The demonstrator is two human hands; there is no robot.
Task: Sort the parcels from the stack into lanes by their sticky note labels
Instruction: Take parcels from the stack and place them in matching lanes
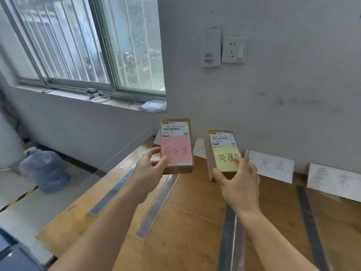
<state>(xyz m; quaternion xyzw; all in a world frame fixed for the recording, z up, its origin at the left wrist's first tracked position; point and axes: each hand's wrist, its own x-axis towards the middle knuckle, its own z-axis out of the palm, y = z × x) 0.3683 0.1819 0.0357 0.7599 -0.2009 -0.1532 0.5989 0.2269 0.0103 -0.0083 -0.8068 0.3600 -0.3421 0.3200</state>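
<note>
Holding two brown cardboard parcels aloft: left hand [150, 165] grip closed on pink-noted parcel [176, 145], right hand [237, 177] on yellow-noted parcel [222, 153]; neither laned on wooden worktop [185, 222] below.

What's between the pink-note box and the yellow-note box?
In the head view, only a bare gap: wooden table and a white wall card show behind pink-note box and yellow-note box.

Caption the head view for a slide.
Left hand holds pink-noted parcel, right hand yellow-noted parcel, above taped lanes.
</note>
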